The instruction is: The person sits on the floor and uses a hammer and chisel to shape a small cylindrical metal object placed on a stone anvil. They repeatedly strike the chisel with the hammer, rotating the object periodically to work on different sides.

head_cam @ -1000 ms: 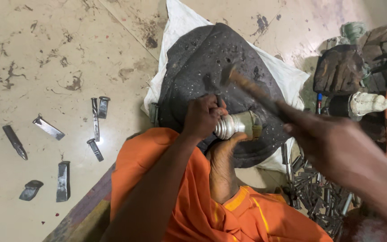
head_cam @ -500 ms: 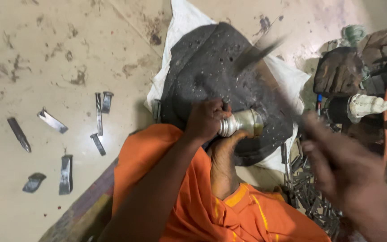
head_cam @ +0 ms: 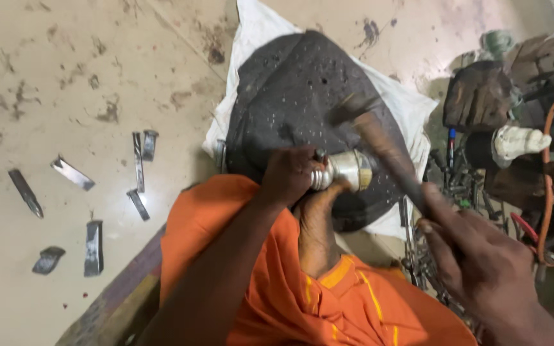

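Note:
My left hand (head_cam: 290, 174) grips a small shiny metal cup (head_cam: 347, 170) and a thin punch against it, holding them on a dark round block (head_cam: 296, 96). My foot props the cup from below. My right hand (head_cam: 482, 263) is closed on the wooden handle of a hammer (head_cam: 379, 144), whose blurred head hovers just above the cup. An orange cloth covers my legs in the lower middle of the view.
A white cloth (head_cam: 251, 32) lies under the dark block. Several metal chisels (head_cam: 91, 247) are scattered on the stained floor at left. A pile of tools, an orange cable (head_cam: 549, 160) and a white figurine (head_cam: 517, 141) crowd the right side.
The hammer was raised and blurred half a second ago; now its head has swung down close to the cup. My left hand keeps the cup in the same place.

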